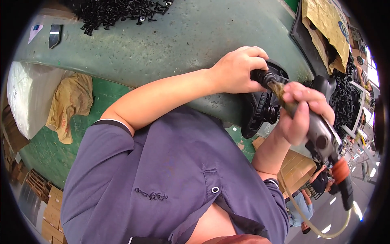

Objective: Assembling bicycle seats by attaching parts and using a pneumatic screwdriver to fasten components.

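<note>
My right hand is wrapped round a grey power screwdriver with an orange collar, its nose pointing up and left. A clear, yellowish hose trails near its back end. My left hand has its fingers closed round a black coil spring, right at the tool's nose. Whether the tool's bit touches a screw there is hidden by the hands. Under both hands lies a black bicycle saddle, underside partly showing, at the bench's near edge. A second black spring shows on it, below my left hand.
Many black screws lie heaped on the worn green bench at the far left, near a dark flat piece. Torn brown paper and many black parts are at right. Below right stands a cardboard box; other people are beyond.
</note>
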{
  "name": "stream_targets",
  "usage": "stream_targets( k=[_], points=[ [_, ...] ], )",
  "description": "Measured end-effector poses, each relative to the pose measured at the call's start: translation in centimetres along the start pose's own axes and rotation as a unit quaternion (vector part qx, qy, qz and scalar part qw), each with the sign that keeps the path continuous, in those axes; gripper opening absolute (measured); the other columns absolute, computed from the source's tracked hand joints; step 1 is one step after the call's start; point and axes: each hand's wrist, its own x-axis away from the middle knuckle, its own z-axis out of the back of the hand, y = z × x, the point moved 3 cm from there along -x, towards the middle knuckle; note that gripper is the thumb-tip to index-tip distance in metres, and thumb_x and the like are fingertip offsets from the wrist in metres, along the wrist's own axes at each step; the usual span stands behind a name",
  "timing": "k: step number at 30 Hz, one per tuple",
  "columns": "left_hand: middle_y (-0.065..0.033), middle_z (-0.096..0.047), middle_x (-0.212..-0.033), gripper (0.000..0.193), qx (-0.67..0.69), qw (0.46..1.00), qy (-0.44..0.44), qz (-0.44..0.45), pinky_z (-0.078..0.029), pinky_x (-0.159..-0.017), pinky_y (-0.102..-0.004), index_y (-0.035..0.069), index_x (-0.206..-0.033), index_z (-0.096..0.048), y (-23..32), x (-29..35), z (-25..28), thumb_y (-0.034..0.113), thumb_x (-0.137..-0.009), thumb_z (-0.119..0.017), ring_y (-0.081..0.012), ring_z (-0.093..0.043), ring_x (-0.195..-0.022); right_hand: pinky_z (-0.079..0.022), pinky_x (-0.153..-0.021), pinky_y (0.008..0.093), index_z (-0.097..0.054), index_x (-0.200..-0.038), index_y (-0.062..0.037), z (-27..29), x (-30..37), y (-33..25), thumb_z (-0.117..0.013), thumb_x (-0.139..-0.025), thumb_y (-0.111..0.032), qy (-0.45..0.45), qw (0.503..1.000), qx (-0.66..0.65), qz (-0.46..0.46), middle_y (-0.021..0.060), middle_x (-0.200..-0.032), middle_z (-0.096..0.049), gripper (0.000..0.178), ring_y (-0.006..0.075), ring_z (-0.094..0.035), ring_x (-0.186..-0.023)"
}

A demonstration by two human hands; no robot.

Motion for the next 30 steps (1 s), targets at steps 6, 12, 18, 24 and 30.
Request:
stream_targets(
  k=[6, 12, 18, 24, 30],
  points=[
    [-0.0115, -0.069, -0.129, 0.042, 0.028, 0.999, -0.039, 0.019, -0.06, -0.095, -0.0392, 0.006, -0.107, -0.075, -0.2, -0.3, 0.6, 0.02, -0.072, -0.093, -0.0305, -0.072, -0.113, -0.062, -0.08, 0.0422, -0.05, -0.121, -0.0022, -0.4, -0.9, 1.2, -0.059, -0.092, 0.014, -0.016, 0.999, 0.0, -0.031, 0.024, -0.104, -0.069, 0.034, 0.0256, -0.069, -0.077],
    [-0.0127, -0.068, -0.126, 0.046, -0.039, 0.999, -0.031, 0.017, -0.059, -0.094, -0.0404, 0.005, -0.106, -0.075, 2.1, 2.0, 4.0, 0.021, -0.068, -0.097, -0.032, -0.07, -0.113, -0.058, -0.077, 0.0434, -0.049, -0.129, -0.0085, -1.4, 0.2, -4.8, -0.062, -0.096, 0.001, -0.024, 0.999, -0.044, 0.006, 0.0204, -0.116, -0.063, 0.037, 0.0221, -0.066, -0.077],
    [-0.0082, -0.068, -0.114, 0.03, -0.049, 0.989, -0.067, 0.123, -0.058, -0.083, -0.0334, 0.007, -0.115, -0.073, 0.9, 2.2, 13.2, 0.014, -0.089, -0.086, -0.0224, -0.072, -0.098, -0.056, -0.075, 0.0431, -0.05, -0.131, -0.0085, 1.2, 0.8, -5.8, -0.062, -0.095, -0.006, -0.011, 0.993, -0.113, 0.024, 0.0181, -0.115, -0.061, 0.038, 0.0211, -0.065, -0.073],
    [-0.0116, -0.07, -0.105, 0.027, -0.445, 0.895, 0.041, 0.005, -0.058, -0.081, -0.0424, 0.007, -0.112, -0.073, -4.7, -2.8, 18.1, 0.019, -0.09, -0.082, -0.032, -0.07, -0.093, -0.057, -0.08, 0.0448, -0.052, -0.129, -0.0075, 2.1, 1.9, -5.6, -0.064, -0.095, -0.003, 0.016, 0.987, -0.162, -0.002, 0.0197, -0.115, -0.062, 0.036, 0.0228, -0.066, -0.077],
    [-0.0104, -0.069, -0.096, 0.014, -0.523, 0.851, -0.039, 0.006, -0.058, -0.08, -0.0426, 0.005, -0.096, -0.071, -4.8, -5.2, 17.2, 0.019, -0.095, -0.077, -0.0324, -0.069, -0.09, -0.058, -0.079, 0.045, -0.052, -0.122, -0.0083, 2.6, 2.9, -7.2, -0.069, -0.097, -0.006, 0.056, 0.99, -0.132, -0.004, 0.0183, -0.11, -0.063, 0.031, 0.0234, -0.067, -0.078]
  ],
)
